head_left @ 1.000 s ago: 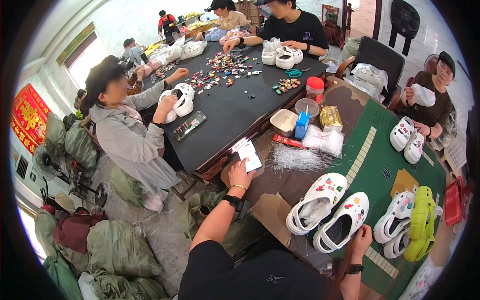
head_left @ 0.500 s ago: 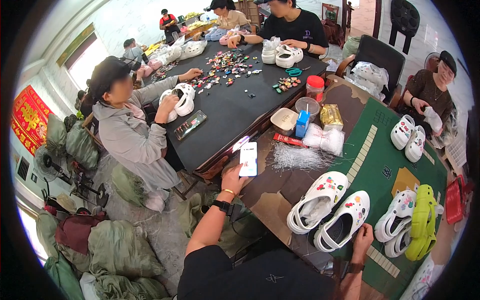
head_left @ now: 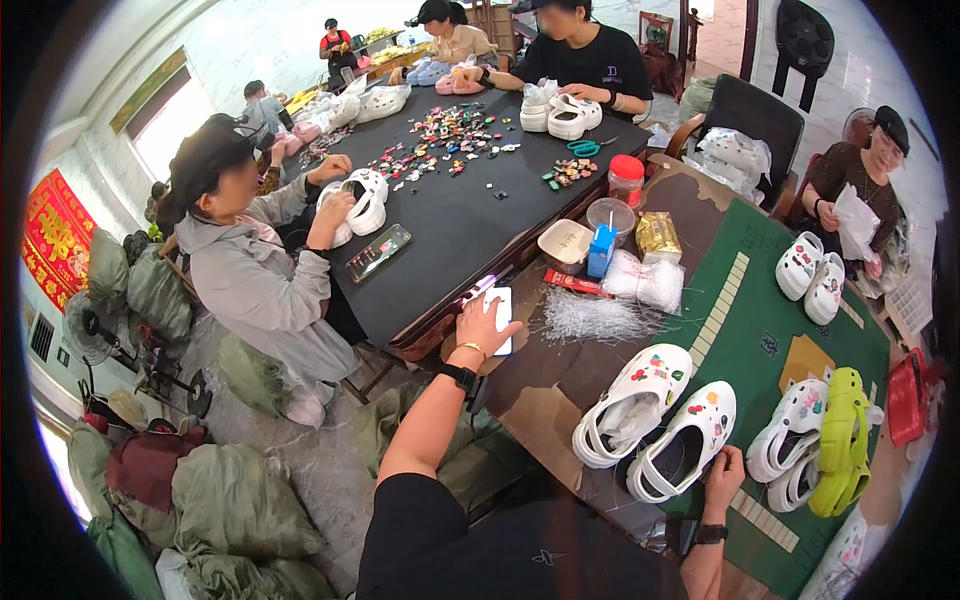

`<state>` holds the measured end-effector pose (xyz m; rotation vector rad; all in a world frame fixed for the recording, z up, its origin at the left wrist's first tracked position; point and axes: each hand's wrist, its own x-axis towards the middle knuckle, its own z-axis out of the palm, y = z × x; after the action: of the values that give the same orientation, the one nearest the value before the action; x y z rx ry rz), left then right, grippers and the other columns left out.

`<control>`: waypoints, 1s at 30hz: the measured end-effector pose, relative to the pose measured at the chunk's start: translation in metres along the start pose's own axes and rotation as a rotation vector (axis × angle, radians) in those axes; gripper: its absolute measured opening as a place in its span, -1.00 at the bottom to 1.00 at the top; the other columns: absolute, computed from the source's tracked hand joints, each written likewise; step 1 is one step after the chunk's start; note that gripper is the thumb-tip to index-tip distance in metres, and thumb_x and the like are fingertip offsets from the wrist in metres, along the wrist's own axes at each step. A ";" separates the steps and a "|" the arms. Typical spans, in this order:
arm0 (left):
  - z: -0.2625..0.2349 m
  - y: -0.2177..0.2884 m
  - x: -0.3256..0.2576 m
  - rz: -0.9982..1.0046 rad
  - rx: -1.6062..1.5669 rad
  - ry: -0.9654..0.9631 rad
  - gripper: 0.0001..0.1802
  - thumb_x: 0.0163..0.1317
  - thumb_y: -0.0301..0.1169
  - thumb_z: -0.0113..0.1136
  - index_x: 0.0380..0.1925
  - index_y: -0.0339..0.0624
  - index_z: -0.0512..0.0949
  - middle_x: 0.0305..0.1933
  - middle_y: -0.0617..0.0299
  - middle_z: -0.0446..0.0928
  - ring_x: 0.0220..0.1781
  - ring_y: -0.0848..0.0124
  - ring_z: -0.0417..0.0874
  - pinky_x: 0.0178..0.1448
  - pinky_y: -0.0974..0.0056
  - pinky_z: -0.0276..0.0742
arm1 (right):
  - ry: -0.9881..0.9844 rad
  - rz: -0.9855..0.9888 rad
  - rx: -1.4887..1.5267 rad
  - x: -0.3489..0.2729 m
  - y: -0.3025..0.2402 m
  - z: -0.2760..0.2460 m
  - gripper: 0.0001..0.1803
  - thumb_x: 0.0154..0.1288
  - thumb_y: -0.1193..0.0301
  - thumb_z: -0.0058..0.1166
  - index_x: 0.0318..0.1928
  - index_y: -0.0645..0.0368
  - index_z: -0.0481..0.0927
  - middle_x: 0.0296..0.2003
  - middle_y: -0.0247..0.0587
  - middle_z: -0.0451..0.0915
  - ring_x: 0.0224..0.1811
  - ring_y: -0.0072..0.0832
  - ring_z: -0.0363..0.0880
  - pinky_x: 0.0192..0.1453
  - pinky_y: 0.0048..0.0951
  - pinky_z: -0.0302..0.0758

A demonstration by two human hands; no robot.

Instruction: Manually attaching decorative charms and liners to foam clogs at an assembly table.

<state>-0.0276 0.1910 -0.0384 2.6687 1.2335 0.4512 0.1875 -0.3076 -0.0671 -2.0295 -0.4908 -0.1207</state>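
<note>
My left hand point(head_left: 481, 328) holds a white phone point(head_left: 499, 318) flat at the near-left edge of the brown table point(head_left: 560, 380). A dark watch and a thin bangle sit on that wrist. My right hand point(head_left: 722, 470) rests on the heel of a white clog point(head_left: 685, 440) decorated with small coloured charms. Its partner, another white clog point(head_left: 628, 400), lies just to the left. A heap of thin clear plastic strands point(head_left: 590, 318) lies beyond the phone.
Further white clogs and a lime-green pair point(head_left: 845, 440) lie on the green mat point(head_left: 760, 300) at right. Cups, a blue carton and bags stand mid-table. Other people decorate clogs round a black table point(head_left: 450, 210) strewn with charms. Stuffed green sacks point(head_left: 230, 500) line the floor at left.
My left hand has lowered the phone from upright in the air down onto the table edge. My right hand has shifted slightly along the clog's heel.
</note>
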 end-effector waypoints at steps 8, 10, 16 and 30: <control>0.008 0.008 0.012 0.023 0.184 -0.068 -0.18 0.10 0.31 0.08 0.23 0.01 0.44 0.40 -0.01 0.22 0.39 0.04 0.25 0.38 -0.07 0.19 | 0.002 -0.012 -0.025 0.000 -0.001 0.000 -0.91 0.28 0.56 -0.03 -0.27 0.33 0.52 -0.48 -0.24 0.52 -0.47 -0.55 0.41 -0.33 -0.49 0.40; 0.008 0.012 0.012 0.003 0.202 -0.097 -0.16 0.09 0.32 0.09 0.23 -0.01 0.44 0.42 -0.01 0.20 0.41 0.06 0.23 0.37 -0.07 0.21 | -0.005 0.014 -0.020 0.000 -0.003 -0.001 -0.91 0.27 0.57 -0.04 -0.27 0.33 0.52 -0.47 -0.24 0.53 -0.47 -0.55 0.42 -0.32 -0.49 0.40; 0.002 0.006 0.006 -0.014 0.160 -0.080 -0.14 0.07 0.32 0.10 0.22 -0.06 0.44 0.42 -0.02 0.21 0.40 0.06 0.24 0.35 -0.05 0.25 | 0.000 0.032 -0.001 0.000 -0.006 -0.001 -0.91 0.27 0.57 -0.04 -0.27 0.33 0.52 -0.46 -0.22 0.53 -0.45 -0.53 0.44 -0.30 -0.47 0.42; -0.002 -0.033 -0.030 -0.035 0.019 0.008 -0.33 0.11 -0.01 0.22 0.19 -0.11 0.43 0.30 -0.04 0.33 0.29 0.00 0.35 0.28 -0.04 0.35 | 0.008 0.000 -0.021 -0.001 0.000 0.000 -0.92 0.25 0.58 -0.03 -0.27 0.33 0.51 -0.47 -0.18 0.52 -0.46 -0.48 0.44 -0.30 -0.46 0.41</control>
<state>-0.0698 0.1890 -0.0519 2.6585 1.2913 0.4472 0.1869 -0.3076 -0.0678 -2.0486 -0.4861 -0.1339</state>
